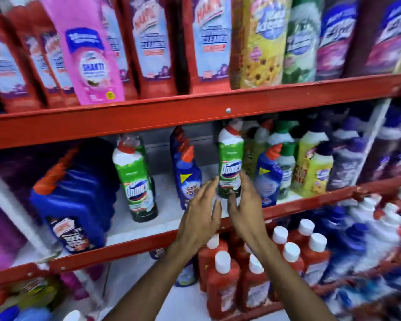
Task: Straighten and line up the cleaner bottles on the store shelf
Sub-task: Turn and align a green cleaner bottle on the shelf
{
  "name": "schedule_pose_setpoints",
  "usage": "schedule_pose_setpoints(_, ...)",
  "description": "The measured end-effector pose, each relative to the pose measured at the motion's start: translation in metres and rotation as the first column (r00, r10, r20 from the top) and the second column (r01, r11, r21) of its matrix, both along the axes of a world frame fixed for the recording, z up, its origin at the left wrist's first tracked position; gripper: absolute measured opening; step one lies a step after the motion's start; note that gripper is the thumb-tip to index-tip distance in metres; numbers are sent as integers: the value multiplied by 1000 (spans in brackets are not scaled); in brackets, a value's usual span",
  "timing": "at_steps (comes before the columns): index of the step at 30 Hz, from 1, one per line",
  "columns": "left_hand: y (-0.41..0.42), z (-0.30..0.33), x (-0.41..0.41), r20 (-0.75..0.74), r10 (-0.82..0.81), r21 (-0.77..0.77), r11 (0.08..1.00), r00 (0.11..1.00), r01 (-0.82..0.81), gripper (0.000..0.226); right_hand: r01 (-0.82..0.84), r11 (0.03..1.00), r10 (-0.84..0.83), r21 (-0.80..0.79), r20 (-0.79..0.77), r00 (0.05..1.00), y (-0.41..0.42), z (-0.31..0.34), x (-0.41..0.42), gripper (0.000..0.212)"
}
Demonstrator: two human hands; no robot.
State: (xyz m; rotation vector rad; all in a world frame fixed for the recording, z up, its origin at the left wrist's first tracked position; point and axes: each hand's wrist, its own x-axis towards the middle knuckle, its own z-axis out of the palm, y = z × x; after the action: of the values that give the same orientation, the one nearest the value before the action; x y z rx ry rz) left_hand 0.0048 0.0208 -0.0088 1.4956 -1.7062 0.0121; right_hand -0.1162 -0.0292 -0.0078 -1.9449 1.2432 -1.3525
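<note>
A green Domex bottle [231,158] with a white shoulder and red cap stands upright on the middle shelf [134,245]. My left hand [203,210] and my right hand [244,205] flank its base, fingers spread and touching its lower sides; neither wraps around it. A second green Domex bottle [136,179] stands apart to the left, tilted slightly. Between them stands a row of blue bottles with orange caps [187,172]. Another blue bottle [267,174] stands just right of my right hand.
A row of large blue jugs [74,200] fills the shelf's left. Yellow, green and purple bottles [315,167] crowd the right. Tall refill packs [208,42] line the upper shelf. Red bottles with white caps [255,274] stand on the lower shelf under my arms.
</note>
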Motion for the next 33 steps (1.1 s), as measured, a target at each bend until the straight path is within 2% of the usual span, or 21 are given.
schedule_pose_setpoints(3, -30, 8, -14, -105, 26, 43, 999, 994, -22, 47, 21, 999, -23, 28, 73, 997, -18, 6, 1, 35)
schedule_pose_setpoints(6, -43, 6, -15, -184, 115, 164, 983, 976, -85, 44, 64, 992, -73, 113, 82, 994, -17, 4, 6, 22)
schedule_pose_setpoints(10, -52, 1, -13, -225, 142, 278, 957, 964, -76, 50, 71, 989, -83, 133, 88, 993, -23, -7, 12, 42)
schedule_pose_setpoints(12, -94, 7, -30, -256, 196, 284, 951, 947, -121, 54, 19, 991, -34, 133, 110, 993, -75, -9, 1, 45)
schedule_pose_setpoints(14, -98, 9, -23, -303, 212, 292, 949, 929, -121, 56, 23, 987, -43, 160, 120, 992, -82, -12, 4, 43)
schedule_pose_setpoints(19, -98, -5, -23, -365, 206, 200, 970, 908, -140, 53, -2, 989, -25, 148, 179, 983, -79, -19, 4, 37)
schedule_pose_setpoints(21, -97, -8, -21, -344, 206, 153, 975, 916, -161, 53, -12, 991, -13, 133, 188, 982, -76, -18, 1, 39)
schedule_pose_setpoints(27, -70, -11, -25, -359, 114, 21, 993, 926, -114, 58, -36, 999, 35, 2, 264, 964, -48, -20, 1, 57)
schedule_pose_setpoints(33, -28, 1, -22, -409, 0, -92, 995, 912, -42, 53, -77, 996, 89, -53, 276, 957, -11, -4, -4, 43)
